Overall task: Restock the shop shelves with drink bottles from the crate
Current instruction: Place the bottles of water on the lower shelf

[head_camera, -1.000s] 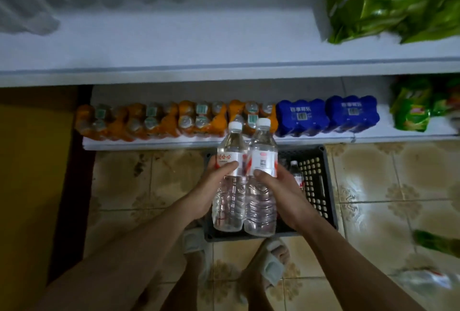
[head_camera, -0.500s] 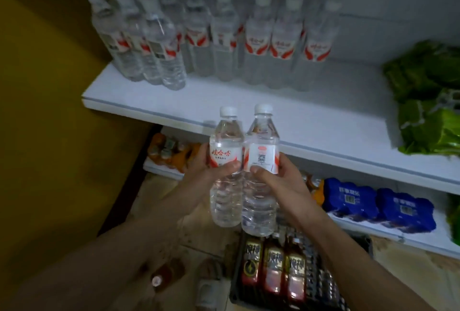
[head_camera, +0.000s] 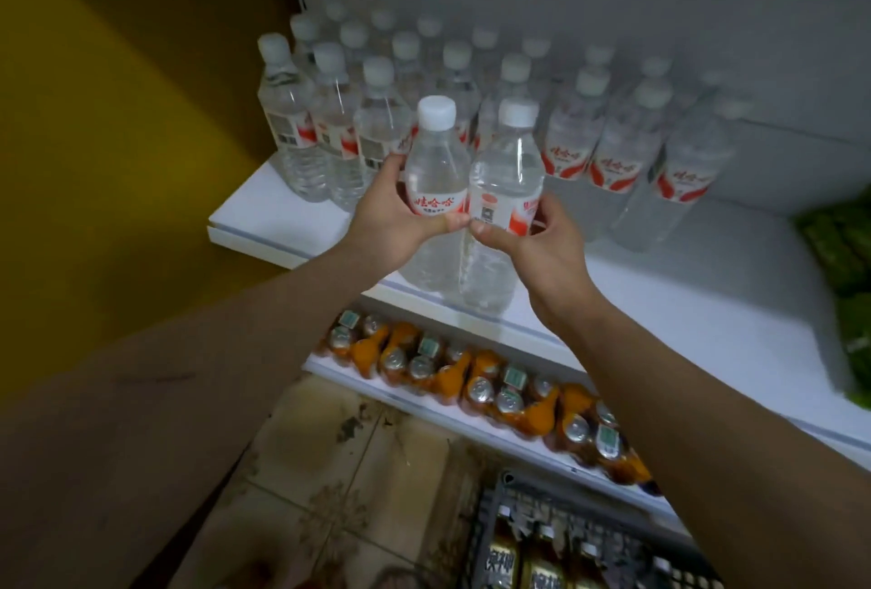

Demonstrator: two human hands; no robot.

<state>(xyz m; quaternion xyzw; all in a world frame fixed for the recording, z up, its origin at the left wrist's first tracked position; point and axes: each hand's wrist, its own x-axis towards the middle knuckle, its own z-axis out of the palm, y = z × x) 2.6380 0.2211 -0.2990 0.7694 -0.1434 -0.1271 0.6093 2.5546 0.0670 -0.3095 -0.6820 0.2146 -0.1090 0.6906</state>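
Head view, looking down at white shelf [head_camera: 660,305]. Left hand [head_camera: 391,216] grips left water bottle [head_camera: 436,173], fingers curled round label. Right hand [head_camera: 542,249] grips right water bottle [head_camera: 504,192], thumb and fingers pinching label. Both bottles upright, touching side by side, bases at shelf front edge; contact unclear. Rows of shelved water bottles [head_camera: 617,150] behind. Crate [head_camera: 518,508] on floor below, brown-labelled bottles inside.

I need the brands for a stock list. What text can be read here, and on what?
"娃哈哈": red, on the label of the left held bottle and the shelf bottles.
Right held bottle: QR code only.
Crate bottles: gold characters, blurred.
Orange drink packs: tags too small.
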